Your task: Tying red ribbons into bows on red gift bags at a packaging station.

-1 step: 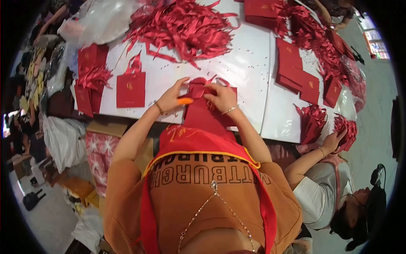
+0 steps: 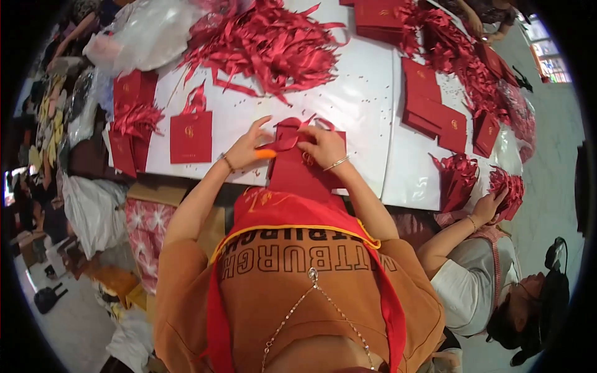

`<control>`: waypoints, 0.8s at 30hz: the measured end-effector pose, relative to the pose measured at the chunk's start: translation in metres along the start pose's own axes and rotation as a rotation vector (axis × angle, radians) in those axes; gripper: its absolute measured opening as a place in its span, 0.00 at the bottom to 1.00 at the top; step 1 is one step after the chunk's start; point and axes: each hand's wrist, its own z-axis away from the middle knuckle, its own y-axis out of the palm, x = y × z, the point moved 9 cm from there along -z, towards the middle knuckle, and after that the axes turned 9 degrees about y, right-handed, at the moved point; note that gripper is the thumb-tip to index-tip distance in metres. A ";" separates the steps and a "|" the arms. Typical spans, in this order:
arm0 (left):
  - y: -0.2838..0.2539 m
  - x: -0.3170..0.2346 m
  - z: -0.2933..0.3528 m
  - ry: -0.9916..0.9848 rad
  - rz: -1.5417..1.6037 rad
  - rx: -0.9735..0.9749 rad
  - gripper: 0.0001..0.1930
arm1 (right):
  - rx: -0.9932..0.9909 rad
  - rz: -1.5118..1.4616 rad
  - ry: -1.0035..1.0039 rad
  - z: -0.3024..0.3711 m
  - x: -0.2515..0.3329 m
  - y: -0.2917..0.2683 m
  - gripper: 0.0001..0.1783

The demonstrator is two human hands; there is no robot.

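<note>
A dark red paper gift bag [image 2: 297, 173] lies at the table's front edge, its lower end against my red apron [image 2: 289, 208]. A shiny red ribbon [image 2: 286, 142] loops across its top. My left hand [image 2: 245, 148] is just left of the bag, fingers apart and holding nothing; an orange cover [image 2: 265, 153] sits on its thumb. My right hand [image 2: 328, 147] is over the bag's upper right, thumb and finger closed on the ribbon. Its fingers partly hide the ribbon.
Loose red ribbons [image 2: 267, 53] are heaped at the far side. A ribboned bag [image 2: 191, 138] lies to the left, near stacked bags [image 2: 134, 93]. More bags [image 2: 429, 99] lie at right. A co-worker's hand [image 2: 488, 205] holds a ribboned bundle [image 2: 509, 191]. Clear plastic [image 2: 146, 34] lies far left.
My left hand has drawn slightly left, away from the ribbon, and its fingers have spread. My right hand stays at the ribbon.
</note>
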 end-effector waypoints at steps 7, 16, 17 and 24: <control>-0.064 -0.017 0.066 -0.258 0.329 -0.153 0.20 | 0.011 0.031 0.070 -0.003 -0.016 0.007 0.18; -0.080 -0.105 0.048 0.326 0.944 -0.276 0.23 | 0.083 0.107 0.092 -0.012 -0.014 0.016 0.19; -0.080 -0.116 0.043 0.343 0.973 -0.311 0.22 | 0.076 0.108 0.099 -0.011 -0.012 0.015 0.19; -0.080 -0.153 -0.004 0.430 -0.261 -0.429 0.12 | 0.038 0.134 -0.006 -0.011 0.005 0.023 0.17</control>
